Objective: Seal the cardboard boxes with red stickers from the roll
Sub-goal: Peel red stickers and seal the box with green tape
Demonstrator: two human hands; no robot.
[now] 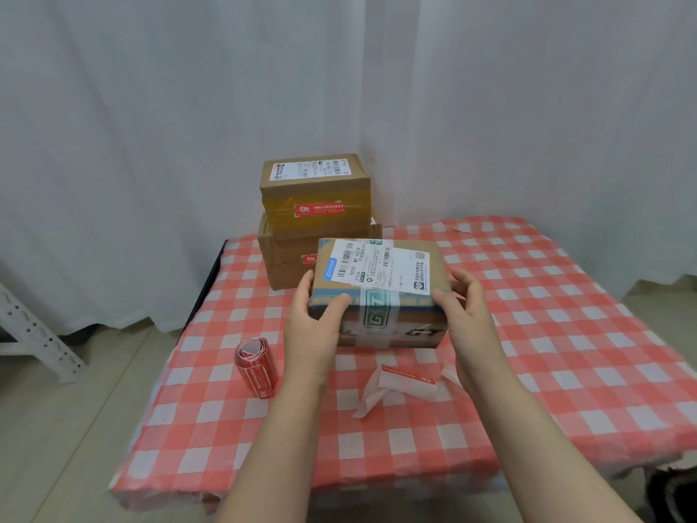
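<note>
A cardboard box [381, 281] with a white shipping label and green-printed tape sits at the middle of the table. My left hand [315, 322] grips its left end, thumb on the front face. My right hand [465, 315] holds its right end. The roll of red stickers [257, 366] stands on the cloth to the left of my left wrist. A peeled red sticker strip with crumpled white backing paper [403, 383] lies just in front of the box. Two stacked boxes [315, 217] at the back each carry a red sticker on the front.
The table wears a red-and-white checked cloth [547, 334]. White curtains hang behind and to both sides. A white metal rack leg [37, 334] stands on the floor at the left. A dark object [675, 492] sits at the bottom right corner.
</note>
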